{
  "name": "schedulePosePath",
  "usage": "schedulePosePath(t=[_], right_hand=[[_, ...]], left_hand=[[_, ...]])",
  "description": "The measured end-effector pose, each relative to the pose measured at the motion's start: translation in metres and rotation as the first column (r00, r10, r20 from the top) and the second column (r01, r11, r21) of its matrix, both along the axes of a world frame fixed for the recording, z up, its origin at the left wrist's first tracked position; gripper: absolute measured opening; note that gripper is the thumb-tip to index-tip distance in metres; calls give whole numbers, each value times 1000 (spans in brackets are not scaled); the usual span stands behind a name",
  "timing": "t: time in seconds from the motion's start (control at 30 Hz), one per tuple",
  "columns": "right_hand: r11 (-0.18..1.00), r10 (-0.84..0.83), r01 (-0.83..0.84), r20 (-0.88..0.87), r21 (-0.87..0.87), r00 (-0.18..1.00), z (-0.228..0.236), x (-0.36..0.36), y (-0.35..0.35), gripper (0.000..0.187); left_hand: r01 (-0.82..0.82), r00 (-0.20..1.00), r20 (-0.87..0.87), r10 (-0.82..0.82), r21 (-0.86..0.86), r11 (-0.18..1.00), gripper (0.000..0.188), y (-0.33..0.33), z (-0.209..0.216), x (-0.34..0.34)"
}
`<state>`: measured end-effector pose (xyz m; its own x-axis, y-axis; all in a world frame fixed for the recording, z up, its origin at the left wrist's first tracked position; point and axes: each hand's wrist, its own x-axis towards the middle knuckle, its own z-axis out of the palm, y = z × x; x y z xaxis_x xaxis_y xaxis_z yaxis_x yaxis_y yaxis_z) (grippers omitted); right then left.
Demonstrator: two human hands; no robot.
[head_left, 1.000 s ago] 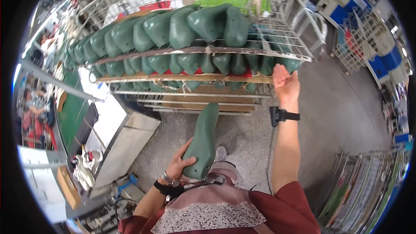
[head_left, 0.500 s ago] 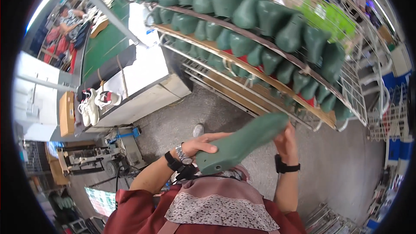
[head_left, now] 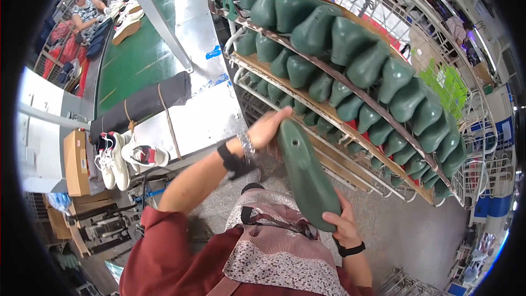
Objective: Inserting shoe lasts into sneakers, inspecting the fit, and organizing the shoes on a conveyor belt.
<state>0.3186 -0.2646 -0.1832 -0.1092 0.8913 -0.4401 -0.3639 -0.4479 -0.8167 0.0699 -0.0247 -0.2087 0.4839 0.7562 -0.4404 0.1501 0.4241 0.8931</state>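
A green shoe last [head_left: 308,178] is held in front of my body, tilted, with a round hole near its upper end. My right hand [head_left: 344,223] is closed around the lower, rounded end, thumb on top. At the upper end, my left hand [head_left: 266,130] is closed against the edge of the last; some of its fingers are hidden or blurred. Just beyond stands a wire rack [head_left: 329,68] whose tiers hold several similar green lasts [head_left: 316,28].
Left of the rack is a metal-topped bench [head_left: 204,118] with a dark roll [head_left: 148,101], white sneakers [head_left: 113,159] and a cardboard box [head_left: 75,161]. A green conveyor belt [head_left: 129,68] runs away behind it, with another person [head_left: 86,15] at its far side.
The last has swung from slanting up to the right to slanting up to the left. My left hand moved up and away, my right hand came lower. The view shifted toward the rack and bench.
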Motion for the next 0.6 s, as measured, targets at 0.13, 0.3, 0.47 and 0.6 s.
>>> schedulePosePath(t=[0.13,0.3,0.47,0.6], right_hand=[[972,-214,205,73,118,974,12,-63,55,84],[940,-293,255,155,227,943,26,-94,103,80],[885,-419,290,349,364,838,28,-114,134,71],[839,-498,304,408,452,766,26,-136,172,66]], left_hand=[[111,854,-168,493,984,142,46,114,10,-19],[498,719,-532,448,843,201,68,189,6,-41],[410,762,-450,465,892,191,68,168,-4,-25],[140,883,-204,424,974,175,63,170,-8,-34]])
